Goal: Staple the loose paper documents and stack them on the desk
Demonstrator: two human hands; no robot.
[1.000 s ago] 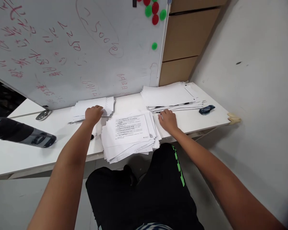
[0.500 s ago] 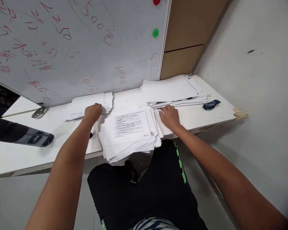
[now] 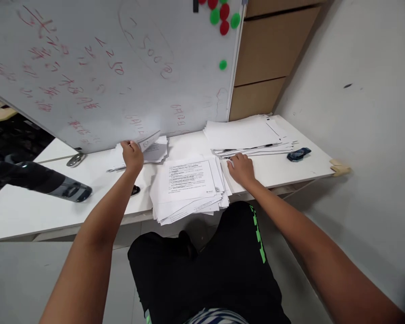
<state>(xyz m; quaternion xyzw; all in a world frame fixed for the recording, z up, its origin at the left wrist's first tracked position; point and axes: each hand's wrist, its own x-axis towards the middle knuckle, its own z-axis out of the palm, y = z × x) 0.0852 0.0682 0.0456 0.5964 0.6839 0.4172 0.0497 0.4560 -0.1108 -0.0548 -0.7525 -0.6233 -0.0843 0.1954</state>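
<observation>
My left hand (image 3: 133, 155) is closed on a sheet of paper (image 3: 149, 141), whose right side is raised and curled above the left paper stack (image 3: 158, 153). Printing shows on the stack's exposed page. In front of me a middle stack of printed pages (image 3: 189, 180) overhangs the desk's front edge, its sheets unevenly fanned. My right hand (image 3: 242, 170) rests on the desk beside that stack's upper right corner, fingers curled and thumb close to them. Whatever lies under those fingers is hidden. Behind it lies a wide right stack of paper (image 3: 239, 134), blank side up.
A whiteboard (image 3: 189, 54) with red writing and magnets stands behind the white desk (image 3: 266, 171). A dark bottle (image 3: 60, 186) lies at left, near a computer mouse (image 3: 76, 159) and a small black object (image 3: 135, 190). A dark blue object (image 3: 299, 154) sits at right, by the wall.
My left hand has lifted a sheet's edge from the left stack, uncovering print below. My right hand stays about where it was. The view has shifted, showing more magnets.
</observation>
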